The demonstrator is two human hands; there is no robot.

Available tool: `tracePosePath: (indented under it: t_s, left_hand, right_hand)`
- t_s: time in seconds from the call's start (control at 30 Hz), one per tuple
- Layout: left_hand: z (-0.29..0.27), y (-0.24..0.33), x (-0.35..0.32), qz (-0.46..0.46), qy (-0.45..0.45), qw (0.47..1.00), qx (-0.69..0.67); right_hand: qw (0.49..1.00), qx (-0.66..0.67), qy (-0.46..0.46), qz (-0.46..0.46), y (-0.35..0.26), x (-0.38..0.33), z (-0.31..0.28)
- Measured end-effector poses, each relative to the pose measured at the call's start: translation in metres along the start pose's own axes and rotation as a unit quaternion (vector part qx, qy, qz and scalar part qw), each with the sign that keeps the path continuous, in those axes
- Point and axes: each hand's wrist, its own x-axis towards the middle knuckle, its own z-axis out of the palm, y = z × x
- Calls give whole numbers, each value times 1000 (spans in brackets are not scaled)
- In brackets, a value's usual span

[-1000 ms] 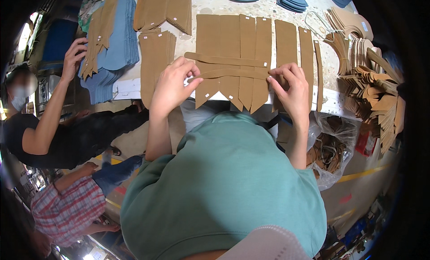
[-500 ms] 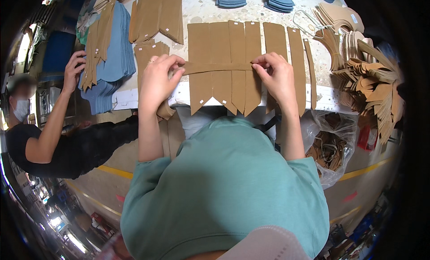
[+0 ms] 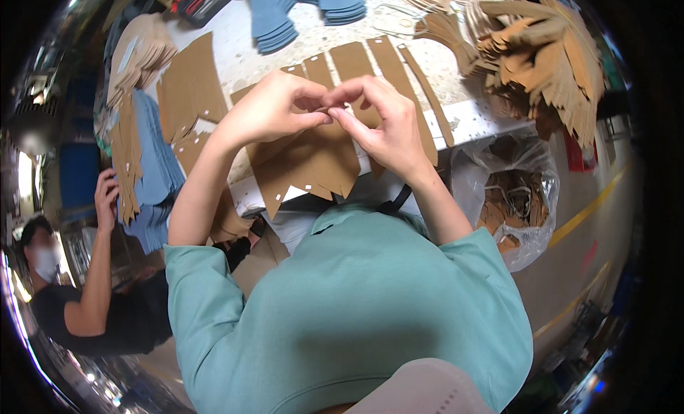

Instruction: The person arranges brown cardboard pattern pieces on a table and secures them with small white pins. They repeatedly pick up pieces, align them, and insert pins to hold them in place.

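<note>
Brown panels [image 3: 306, 161] lie on the speckled white worktop [image 3: 311, 40] below the left hand [image 3: 274, 106] and right hand [image 3: 385, 125] — fingers meeting, any pinch unclear — near a clear plastic bag [image 3: 536, 241].

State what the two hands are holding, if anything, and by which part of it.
The left hand and right hand meet, apparently pinching a thin brown piece between them; which part they grip cannot be told.
</note>
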Motion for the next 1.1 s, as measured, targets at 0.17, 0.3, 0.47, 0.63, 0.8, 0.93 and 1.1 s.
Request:
tracePosePath:
  t_s: [0.17,0.3,0.47,0.63,0.8,0.93,1.1]
  left_hand:
    - [-3,26,36,22,66,988,-137]
    - [-12,37,73,119,94,973,-173]
    - [-12,23,126,66,67,978,-184]
    - [7,-9,181,22,68,978,-196]
    - [23,-37,215,-10,22,988,-153]
    - [32,-45,223,-5,16,999,-46]
    - [32,-37,220,-27,24,997,66]
  right_hand:
    - [946,289,108,98,-4,10,-9]
    - [912,368,111,141,8,5,-19]
    - [930,276,136,200,32,-22,-67]
    - [924,144,144,324,46,-57,-102]
    - [925,-21,145,352,46,-72,-98]
    - [914,-149,109,362,39,-77,-88]
    - [891,-318,112,305,32,-81,-79]
